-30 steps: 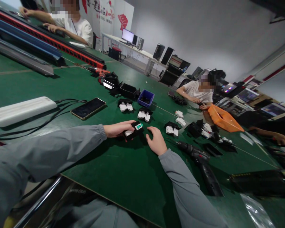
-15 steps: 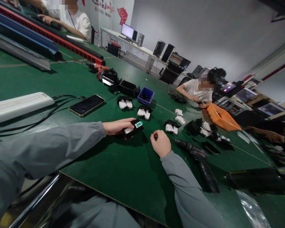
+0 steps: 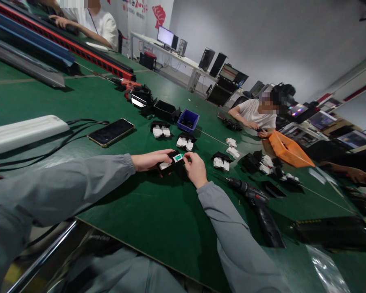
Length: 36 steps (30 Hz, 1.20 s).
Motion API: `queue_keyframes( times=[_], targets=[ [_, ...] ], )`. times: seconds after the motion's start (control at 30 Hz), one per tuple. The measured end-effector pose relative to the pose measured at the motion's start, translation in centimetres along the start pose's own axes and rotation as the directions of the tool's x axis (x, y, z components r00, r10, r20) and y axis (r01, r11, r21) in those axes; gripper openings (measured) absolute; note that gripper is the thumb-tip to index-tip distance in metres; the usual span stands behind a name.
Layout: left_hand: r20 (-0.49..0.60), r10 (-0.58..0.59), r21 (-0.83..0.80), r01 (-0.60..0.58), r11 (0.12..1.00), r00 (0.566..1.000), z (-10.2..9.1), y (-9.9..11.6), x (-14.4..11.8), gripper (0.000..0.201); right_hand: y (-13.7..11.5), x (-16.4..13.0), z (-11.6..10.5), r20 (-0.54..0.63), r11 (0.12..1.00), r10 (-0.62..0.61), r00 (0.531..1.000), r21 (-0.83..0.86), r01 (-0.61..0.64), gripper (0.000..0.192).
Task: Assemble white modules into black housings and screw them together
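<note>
My left hand [image 3: 148, 160] rests on the green table [image 3: 158, 219] and grips a small black housing [image 3: 170, 163] with white parts and a teal piece inside. My right hand [image 3: 196, 169] sits against the housing's right end, its fingertips pinched together at the teal piece. Whether something small is between those fingertips is too fine to tell. Both arms wear grey sleeves.
A black cordless screwdriver [image 3: 256, 207] lies right of my right arm. Similar black-and-white housings [image 3: 185, 142], a blue bin [image 3: 187, 120], a phone [image 3: 110, 132], a white bar [image 3: 22, 132] and an orange tray [image 3: 288, 149] lie around. Other people sit at the far side.
My right hand lifted off the table, pinched its fingers, then moved left to the housing. My left hand kept its hold.
</note>
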<state>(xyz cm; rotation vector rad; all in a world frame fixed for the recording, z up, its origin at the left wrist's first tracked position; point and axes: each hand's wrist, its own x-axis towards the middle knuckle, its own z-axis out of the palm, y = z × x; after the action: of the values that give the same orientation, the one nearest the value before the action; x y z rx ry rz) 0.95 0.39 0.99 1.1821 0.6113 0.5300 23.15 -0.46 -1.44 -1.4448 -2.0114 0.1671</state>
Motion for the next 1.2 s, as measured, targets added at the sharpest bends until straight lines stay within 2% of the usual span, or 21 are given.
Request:
queue_keyframes(
  times=[0.2, 0.43, 0.6, 0.73, 0.83, 0.9, 1.0, 1.1, 1.2],
  targets=[
    [-0.007, -0.010, 0.009, 0.011, 1.000, 1.000, 0.1, 0.0, 0.1, 0.054, 0.5, -0.7, -0.3, -0.026, 1.000, -0.017, 1.000, -0.003, 0.017, 0.021],
    [-0.018, 0.000, 0.033, 0.001, 0.999, 1.000, 0.2, -0.1, 0.1, 0.055, 0.4, -0.3, 0.0, 0.098, 0.996, -0.028, 0.995, -0.083, 0.036, 0.023],
    [0.000, 0.006, 0.041, -0.006, 0.999, 1.000, 0.1, -0.2, 0.2, 0.052, 0.6, -0.2, 0.2, 0.113, 0.995, -0.032, 0.993, -0.093, 0.043, 0.022],
    [-0.013, 0.005, 0.052, -0.004, 0.999, 1.000, 0.2, 0.0, 0.0, 0.052, 0.6, -0.3, 0.0, 0.077, 0.999, -0.048, 0.996, 0.012, 0.048, 0.017],
    [-0.074, 0.023, 0.061, -0.019, 0.998, 0.997, 0.5, 0.0, -0.1, 0.050, 0.5, -0.4, -0.2, 0.004, 0.970, 0.018, 1.000, 0.244, -0.018, 0.015],
    [-0.152, 0.053, 0.066, -0.043, 0.997, 0.987, 0.7, -0.2, 0.0, 0.049, 0.6, -0.5, -0.3, -0.018, 0.888, 0.146, 0.989, 0.443, -0.123, 0.016],
    [-0.273, 0.105, 0.077, -0.087, 0.993, 0.956, 0.8, -0.6, 0.2, 0.047, 0.2, -0.9, -0.3, 0.077, 0.643, 0.327, 0.942, 0.712, -0.282, 0.021],
    [-0.311, 0.140, 0.094, -0.116, 0.989, 0.940, 0.9, -0.8, 0.4, 0.045, -1.1, -1.5, -0.4, 0.213, 0.383, 0.365, 0.907, 0.853, -0.354, 0.024],
    [-0.307, 0.154, 0.123, -0.121, 0.985, 0.939, 1.1, -0.7, 0.4, 0.043, -2.9, -2.0, -0.4, 0.284, 0.239, 0.339, 0.897, 0.896, -0.374, 0.024]
  ],
)
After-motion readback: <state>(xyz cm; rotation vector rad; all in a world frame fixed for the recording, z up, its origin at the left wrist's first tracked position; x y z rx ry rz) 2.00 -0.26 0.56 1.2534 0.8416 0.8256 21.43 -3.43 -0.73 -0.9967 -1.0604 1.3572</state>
